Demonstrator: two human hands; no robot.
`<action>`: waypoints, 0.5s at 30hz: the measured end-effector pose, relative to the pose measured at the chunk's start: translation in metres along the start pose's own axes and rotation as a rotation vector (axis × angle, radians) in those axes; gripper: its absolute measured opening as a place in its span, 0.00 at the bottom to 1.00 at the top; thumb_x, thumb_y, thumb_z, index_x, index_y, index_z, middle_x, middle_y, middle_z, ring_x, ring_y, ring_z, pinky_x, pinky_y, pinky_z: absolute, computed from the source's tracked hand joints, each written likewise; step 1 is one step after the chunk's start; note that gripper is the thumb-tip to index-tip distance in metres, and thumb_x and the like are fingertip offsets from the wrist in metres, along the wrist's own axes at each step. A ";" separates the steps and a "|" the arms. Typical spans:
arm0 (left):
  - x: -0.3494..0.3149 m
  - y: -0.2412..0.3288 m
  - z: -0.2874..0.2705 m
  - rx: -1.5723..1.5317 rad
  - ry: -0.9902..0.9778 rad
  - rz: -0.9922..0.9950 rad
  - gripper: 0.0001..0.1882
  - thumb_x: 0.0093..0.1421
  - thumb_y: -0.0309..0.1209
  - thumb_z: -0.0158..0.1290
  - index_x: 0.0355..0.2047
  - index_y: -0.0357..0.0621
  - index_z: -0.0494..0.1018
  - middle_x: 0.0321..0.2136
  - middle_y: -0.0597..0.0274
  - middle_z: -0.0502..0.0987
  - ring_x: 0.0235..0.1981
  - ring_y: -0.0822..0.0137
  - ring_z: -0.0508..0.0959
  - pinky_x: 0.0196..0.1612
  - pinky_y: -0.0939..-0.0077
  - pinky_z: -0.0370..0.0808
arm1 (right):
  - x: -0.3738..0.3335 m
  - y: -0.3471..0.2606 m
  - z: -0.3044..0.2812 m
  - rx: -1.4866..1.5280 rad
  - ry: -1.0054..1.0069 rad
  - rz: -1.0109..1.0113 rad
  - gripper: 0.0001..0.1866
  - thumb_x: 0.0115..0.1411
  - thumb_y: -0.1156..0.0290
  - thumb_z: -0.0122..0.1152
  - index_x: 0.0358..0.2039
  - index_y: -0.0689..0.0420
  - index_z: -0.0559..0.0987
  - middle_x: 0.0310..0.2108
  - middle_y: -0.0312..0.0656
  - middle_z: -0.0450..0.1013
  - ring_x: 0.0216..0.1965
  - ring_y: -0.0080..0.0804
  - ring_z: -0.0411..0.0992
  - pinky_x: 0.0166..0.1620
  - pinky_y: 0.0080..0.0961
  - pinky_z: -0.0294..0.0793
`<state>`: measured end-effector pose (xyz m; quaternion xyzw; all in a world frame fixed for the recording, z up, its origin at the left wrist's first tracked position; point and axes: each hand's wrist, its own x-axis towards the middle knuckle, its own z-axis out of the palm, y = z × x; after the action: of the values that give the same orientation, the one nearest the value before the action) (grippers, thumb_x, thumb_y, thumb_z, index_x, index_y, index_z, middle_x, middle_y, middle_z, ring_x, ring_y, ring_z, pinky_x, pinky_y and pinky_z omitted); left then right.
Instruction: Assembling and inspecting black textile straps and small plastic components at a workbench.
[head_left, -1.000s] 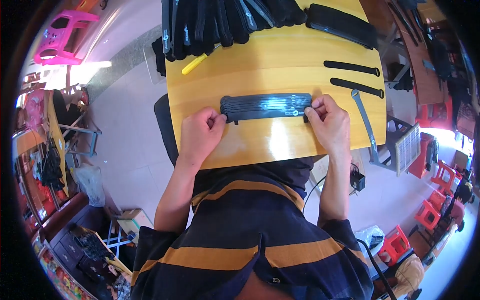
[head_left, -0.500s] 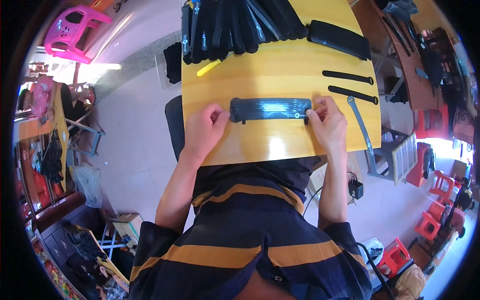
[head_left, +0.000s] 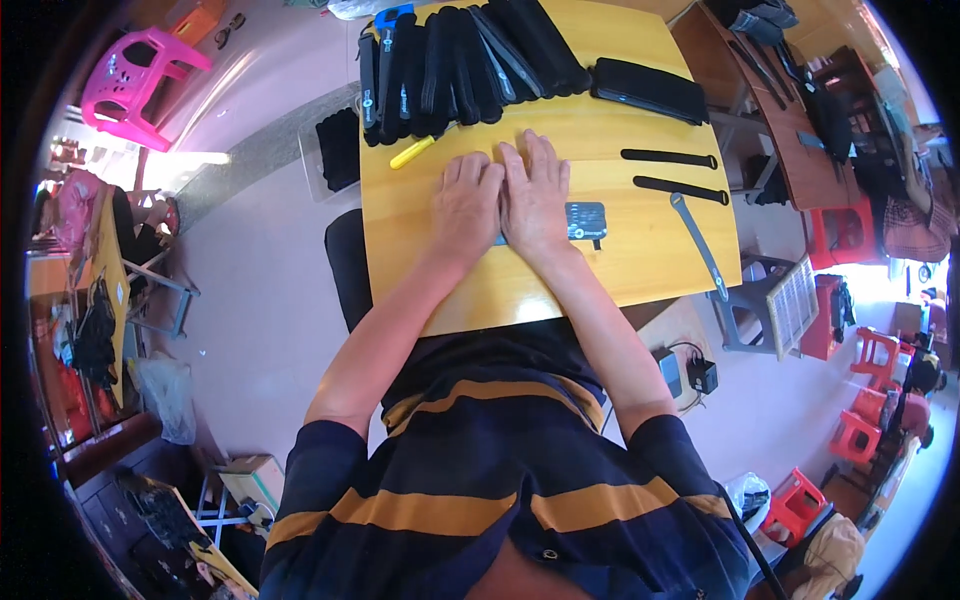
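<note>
A flat dark bundle of straps lies crosswise on the yellow table. My left hand and my right hand press down over it side by side, fingers stretched forward and thumbs close together. They hide its left and middle parts; the right end sticks out past my right hand, with a small black tab below it. To the right lie two black straps, an upper one and a lower one, and a grey strap with a loop end.
Several black strap bundles line the table's far side, with another dark bundle to their right. Before them lies a yellow-handled tool. A clear bin with black pieces stands left of the table, a stool on the right.
Both hands have left the ends of the strap bundle and come together over it, fingers now flat instead of pinching. The view has shifted slightly.
</note>
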<state>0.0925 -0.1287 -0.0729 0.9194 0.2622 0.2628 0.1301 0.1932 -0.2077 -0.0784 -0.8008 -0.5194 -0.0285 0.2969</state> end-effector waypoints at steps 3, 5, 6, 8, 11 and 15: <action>0.000 0.000 -0.004 0.035 0.121 0.110 0.07 0.59 0.31 0.56 0.38 0.46 0.74 0.44 0.58 0.74 0.50 0.53 0.74 0.53 0.58 0.71 | 0.003 0.004 0.000 -0.045 -0.048 -0.020 0.29 0.66 0.66 0.57 0.67 0.50 0.67 0.71 0.56 0.56 0.74 0.60 0.51 0.70 0.72 0.48; 0.001 -0.002 -0.005 0.028 0.115 0.136 0.08 0.58 0.29 0.55 0.39 0.46 0.76 0.45 0.56 0.75 0.52 0.53 0.74 0.56 0.55 0.69 | 0.001 0.009 -0.005 -0.065 -0.056 -0.018 0.28 0.67 0.65 0.57 0.67 0.50 0.67 0.71 0.54 0.56 0.74 0.60 0.51 0.70 0.72 0.48; 0.000 -0.003 -0.004 0.028 0.118 0.135 0.08 0.58 0.29 0.55 0.39 0.46 0.76 0.45 0.56 0.75 0.52 0.53 0.74 0.56 0.55 0.69 | 0.000 0.013 -0.007 -0.079 -0.062 -0.016 0.28 0.67 0.64 0.57 0.67 0.50 0.67 0.71 0.53 0.57 0.74 0.60 0.51 0.70 0.72 0.48; -0.001 -0.004 -0.003 0.032 0.103 0.156 0.11 0.56 0.27 0.55 0.41 0.45 0.78 0.47 0.55 0.75 0.55 0.52 0.74 0.58 0.54 0.68 | 0.002 0.029 -0.013 -0.116 -0.045 -0.009 0.27 0.68 0.64 0.57 0.66 0.50 0.67 0.70 0.53 0.58 0.74 0.59 0.51 0.70 0.72 0.48; -0.003 -0.005 -0.002 0.042 0.097 0.132 0.14 0.55 0.25 0.54 0.42 0.45 0.80 0.48 0.54 0.75 0.56 0.52 0.73 0.59 0.54 0.67 | 0.003 0.049 -0.027 -0.179 -0.005 -0.007 0.25 0.68 0.63 0.57 0.65 0.50 0.69 0.67 0.51 0.61 0.72 0.56 0.54 0.69 0.71 0.50; -0.003 -0.005 -0.002 0.051 0.094 0.122 0.14 0.55 0.25 0.54 0.42 0.44 0.80 0.49 0.54 0.76 0.56 0.52 0.73 0.59 0.54 0.67 | 0.001 0.070 -0.042 -0.251 -0.017 0.045 0.23 0.71 0.63 0.55 0.65 0.49 0.70 0.68 0.50 0.62 0.72 0.53 0.55 0.71 0.67 0.50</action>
<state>0.0871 -0.1263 -0.0740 0.9232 0.2182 0.3065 0.0779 0.2640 -0.2479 -0.0742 -0.8434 -0.4960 -0.0798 0.1903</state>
